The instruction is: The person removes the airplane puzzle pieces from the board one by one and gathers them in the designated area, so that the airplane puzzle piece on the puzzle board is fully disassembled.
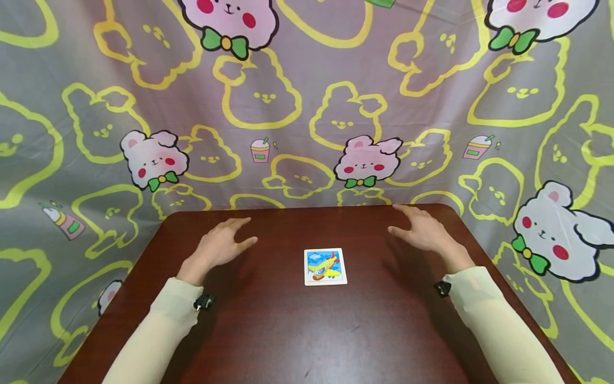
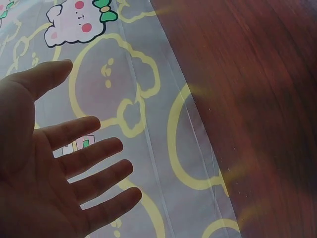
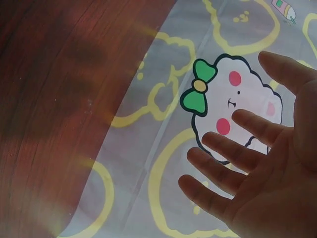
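A small square card [image 1: 325,266] with a yellow airplane picture lies flat in the middle of the dark wooden table [image 1: 288,330]. My left hand [image 1: 221,244] hovers to the card's left, fingers straight and spread, holding nothing. My right hand [image 1: 423,230] hovers to the card's right in the same way, empty. The left wrist view shows the left hand's [image 2: 59,168] open palm over the table's far edge. In the right wrist view the right hand's [image 3: 252,168] palm is likewise open, with spread fingers.
A grey cloth [image 1: 307,106] printed with yellow bear outlines and pink bunnies hangs behind and drapes around the table. The table's far edge [image 1: 307,208] runs just beyond both hands. Pale sleeves cover both forearms.
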The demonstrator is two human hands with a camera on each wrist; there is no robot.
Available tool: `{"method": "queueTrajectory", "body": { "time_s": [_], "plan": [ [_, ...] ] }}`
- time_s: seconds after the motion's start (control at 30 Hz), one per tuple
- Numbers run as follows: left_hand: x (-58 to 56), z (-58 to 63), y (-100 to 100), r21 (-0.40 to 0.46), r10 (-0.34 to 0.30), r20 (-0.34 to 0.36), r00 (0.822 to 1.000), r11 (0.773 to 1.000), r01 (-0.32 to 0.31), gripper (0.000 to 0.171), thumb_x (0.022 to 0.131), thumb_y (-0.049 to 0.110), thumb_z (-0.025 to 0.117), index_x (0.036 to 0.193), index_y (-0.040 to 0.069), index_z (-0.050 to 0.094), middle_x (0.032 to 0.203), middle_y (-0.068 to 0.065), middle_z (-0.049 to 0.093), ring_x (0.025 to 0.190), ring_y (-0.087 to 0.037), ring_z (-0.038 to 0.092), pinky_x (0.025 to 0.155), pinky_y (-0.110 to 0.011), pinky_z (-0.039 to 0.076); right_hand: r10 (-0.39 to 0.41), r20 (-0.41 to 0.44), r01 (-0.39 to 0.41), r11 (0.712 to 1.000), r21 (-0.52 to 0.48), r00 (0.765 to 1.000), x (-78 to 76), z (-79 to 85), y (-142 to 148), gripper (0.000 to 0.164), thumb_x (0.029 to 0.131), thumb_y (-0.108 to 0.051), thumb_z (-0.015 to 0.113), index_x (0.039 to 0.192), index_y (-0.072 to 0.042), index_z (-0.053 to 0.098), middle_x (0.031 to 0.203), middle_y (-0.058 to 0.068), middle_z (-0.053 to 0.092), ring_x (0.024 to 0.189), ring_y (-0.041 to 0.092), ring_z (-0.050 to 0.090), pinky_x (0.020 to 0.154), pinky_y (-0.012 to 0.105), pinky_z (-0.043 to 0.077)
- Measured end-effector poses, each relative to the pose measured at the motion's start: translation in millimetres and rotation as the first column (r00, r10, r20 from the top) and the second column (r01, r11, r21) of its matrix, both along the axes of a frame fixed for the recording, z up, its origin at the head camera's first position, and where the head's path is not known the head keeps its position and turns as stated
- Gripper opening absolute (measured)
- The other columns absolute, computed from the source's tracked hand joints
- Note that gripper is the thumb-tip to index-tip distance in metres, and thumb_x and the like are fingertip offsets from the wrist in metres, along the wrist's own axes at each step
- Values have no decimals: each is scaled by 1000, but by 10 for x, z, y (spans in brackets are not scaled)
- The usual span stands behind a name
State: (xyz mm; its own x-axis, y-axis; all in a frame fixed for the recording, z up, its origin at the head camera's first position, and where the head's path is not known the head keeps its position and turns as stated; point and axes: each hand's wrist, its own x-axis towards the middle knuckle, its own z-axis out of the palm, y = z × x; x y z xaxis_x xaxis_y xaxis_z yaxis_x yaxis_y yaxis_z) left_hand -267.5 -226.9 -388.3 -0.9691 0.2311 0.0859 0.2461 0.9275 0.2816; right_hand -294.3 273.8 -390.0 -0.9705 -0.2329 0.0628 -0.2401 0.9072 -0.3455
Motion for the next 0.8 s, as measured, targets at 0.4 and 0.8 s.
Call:
{"method": "queueTrajectory", "body": {
  "time_s": [0.4, 0.8],
  "plan": [
    [24, -25, 52, 46, -33, -9, 999, 998, 34, 62, 94, 50, 62, 144, 15, 53, 150, -14, 50, 136, -39, 48, 102, -65, 43, 25, -34, -26, 999, -39, 999, -28, -44, -11, 69, 95, -46, 62, 149, -8, 42, 151, 24, 45, 137, 47, 42, 111, 65, 34],
    [62, -44, 129, 84, -56, -52, 997, 995, 61, 54, 93, 45, 66, 137, 14, 59, 145, -12, 55, 133, -36, 53, 103, -60, 45, 51, -62, -58, 992, -112, 997, -23, -63, -44, 60, 95, -40, 64, 143, -7, 50, 141, 21, 56, 126, 41, 55, 105, 59, 42]
  ]
}}
